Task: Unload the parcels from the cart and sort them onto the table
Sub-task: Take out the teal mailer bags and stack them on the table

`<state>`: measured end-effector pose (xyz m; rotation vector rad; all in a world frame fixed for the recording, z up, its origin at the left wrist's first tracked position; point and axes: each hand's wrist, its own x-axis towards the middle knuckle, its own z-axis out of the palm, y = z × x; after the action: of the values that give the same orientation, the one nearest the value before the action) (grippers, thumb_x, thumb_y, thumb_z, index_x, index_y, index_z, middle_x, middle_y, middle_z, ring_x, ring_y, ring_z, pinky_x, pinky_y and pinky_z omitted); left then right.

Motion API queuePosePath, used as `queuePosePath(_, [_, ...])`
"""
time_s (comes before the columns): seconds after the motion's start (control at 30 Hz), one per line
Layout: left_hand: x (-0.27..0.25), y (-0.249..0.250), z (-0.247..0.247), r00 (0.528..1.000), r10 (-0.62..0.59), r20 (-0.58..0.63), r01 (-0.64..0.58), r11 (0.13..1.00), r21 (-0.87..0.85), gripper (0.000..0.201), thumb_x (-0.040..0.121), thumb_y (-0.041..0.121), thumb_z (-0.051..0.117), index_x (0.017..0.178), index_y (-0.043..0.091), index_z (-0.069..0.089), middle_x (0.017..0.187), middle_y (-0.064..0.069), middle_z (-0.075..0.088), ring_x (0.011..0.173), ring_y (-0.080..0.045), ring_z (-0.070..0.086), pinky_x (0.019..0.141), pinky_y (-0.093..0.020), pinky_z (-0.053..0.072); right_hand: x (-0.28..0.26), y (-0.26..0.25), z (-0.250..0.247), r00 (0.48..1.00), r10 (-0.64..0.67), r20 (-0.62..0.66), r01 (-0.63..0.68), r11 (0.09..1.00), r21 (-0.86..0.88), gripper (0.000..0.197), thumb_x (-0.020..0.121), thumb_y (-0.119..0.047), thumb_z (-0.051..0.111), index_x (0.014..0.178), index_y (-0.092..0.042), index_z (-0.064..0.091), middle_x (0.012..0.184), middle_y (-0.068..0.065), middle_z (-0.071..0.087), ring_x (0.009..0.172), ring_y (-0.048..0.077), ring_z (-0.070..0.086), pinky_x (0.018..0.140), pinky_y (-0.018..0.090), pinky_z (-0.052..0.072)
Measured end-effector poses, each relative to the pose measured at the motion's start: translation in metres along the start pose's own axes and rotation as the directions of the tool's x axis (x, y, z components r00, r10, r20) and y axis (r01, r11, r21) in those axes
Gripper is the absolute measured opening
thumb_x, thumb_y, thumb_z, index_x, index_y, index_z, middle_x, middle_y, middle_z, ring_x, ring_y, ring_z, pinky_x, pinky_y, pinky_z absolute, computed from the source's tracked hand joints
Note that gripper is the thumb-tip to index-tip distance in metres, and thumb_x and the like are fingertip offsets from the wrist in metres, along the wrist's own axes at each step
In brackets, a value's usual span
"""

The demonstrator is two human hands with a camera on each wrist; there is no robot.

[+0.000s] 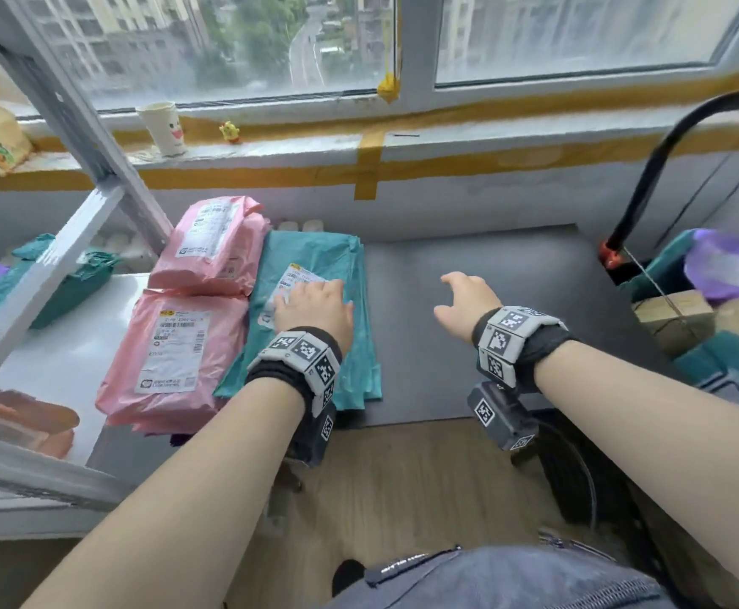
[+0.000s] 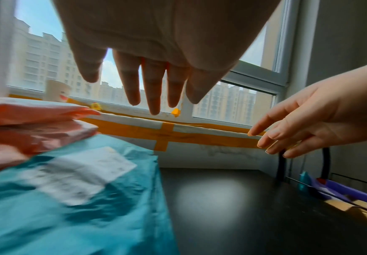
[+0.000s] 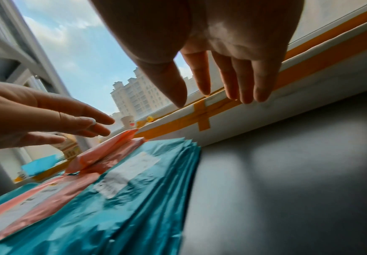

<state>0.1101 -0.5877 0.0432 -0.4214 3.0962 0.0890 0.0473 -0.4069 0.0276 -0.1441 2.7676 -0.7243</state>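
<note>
Head view first: the dark table point(image 1: 482, 327) runs from the stacked parcels on its left to the cart point(image 1: 710, 336) at its right edge, and the whole right half of the top is bare room. The left hand point(image 1: 312, 303) hovers flat, fingers straight, over the white label of the teal parcel stack point(image 1: 315, 327); whether it touches the label I cannot tell from this angle. The right hand point(image 1: 464, 305) is spread loose above the bare table, holding nothing. Two pink parcels point(image 1: 187, 327) lie just left of the teal stack, touching it, one nearer and one farther. A white shelf frame point(image 1: 77, 239) slants across the far left with another teal parcel behind it. On the sill at the far side stand a paper cup point(image 1: 163, 127) and a small yellow toy point(image 1: 229, 131). The cart holds purple and teal parcels and a brown box, and its black handle arches up over the table's right end.

Left wrist view: the left hand point(image 2: 156, 51) has its fingers straight and apart, clear of the teal parcel stack point(image 2: 69, 207) below. The right hand point(image 2: 322, 124) reaches in from the right, fingers relaxed, above the dark top. Pink parcels point(image 2: 29, 127) are piled at the left.

Right wrist view: the right hand point(image 3: 222, 51) hangs slack-fingered over bare table point(image 3: 287, 172). The teal stack's layered edges point(image 3: 134, 198) end at mid-table, and the left hand point(image 3: 36, 117) floats over them.
</note>
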Motion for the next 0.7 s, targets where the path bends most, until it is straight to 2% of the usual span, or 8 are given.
queuePosePath(0.2, [-0.009, 0.119, 0.0, 0.984, 0.174, 0.028, -0.173, 0.984, -0.053, 0.037, 0.097, 0.037, 0.038, 0.13, 0.024, 0.048, 0.133, -0.003, 0.052, 0.125, -0.026, 0.046, 0.106, -0.042, 0.031, -0.032, 0.112, -0.063, 0.983, 0.163, -0.083, -0.162, 0.987, 0.02, 0.054, 0.09, -0.021, 0.052, 0.141, -0.014, 0.036, 0.14, 0.016, 0.039, 0.125, 0.033, 0.045, 0.103, 0.036, 0.039])
queuePosePath(0.37, [-0.024, 0.215, 0.006, 0.946, 0.315, 0.076, -0.311, 0.948, -0.066, 0.038, 0.098, 0.035, 0.036, 0.131, 0.02, 0.047, 0.134, -0.004, 0.05, 0.126, -0.027, 0.044, 0.108, -0.044, 0.03, -0.067, 0.195, -0.101, 0.958, 0.256, -0.131, -0.251, 0.966, 0.059, 0.05, 0.089, -0.022, 0.054, 0.138, -0.016, 0.041, 0.139, 0.013, 0.042, 0.123, 0.032, 0.047, 0.104, 0.036, 0.039])
queuePosePath(0.5, [-0.037, 0.287, 0.008, 0.897, 0.429, 0.106, -0.423, 0.903, -0.076, 0.038, 0.098, 0.034, 0.035, 0.131, 0.019, 0.047, 0.134, -0.005, 0.049, 0.126, -0.028, 0.044, 0.11, -0.045, 0.029, -0.095, 0.256, -0.129, 0.919, 0.353, -0.176, -0.342, 0.935, 0.092, 0.044, 0.088, -0.025, 0.055, 0.13, -0.016, 0.05, 0.133, 0.012, 0.05, 0.117, 0.031, 0.052, 0.1, 0.035, 0.042])
queuePosePath(0.7, [-0.053, 0.368, 0.009, 0.8, 0.583, 0.138, -0.58, 0.812, -0.069, 0.036, 0.098, 0.032, 0.035, 0.129, 0.019, 0.048, 0.131, -0.007, 0.052, 0.122, -0.03, 0.048, 0.108, -0.046, 0.032, -0.126, 0.325, -0.153, 0.86, 0.475, -0.184, -0.455, 0.879, 0.143, 0.045, 0.09, -0.022, 0.054, 0.134, -0.014, 0.047, 0.138, 0.012, 0.047, 0.122, 0.031, 0.049, 0.102, 0.035, 0.042])
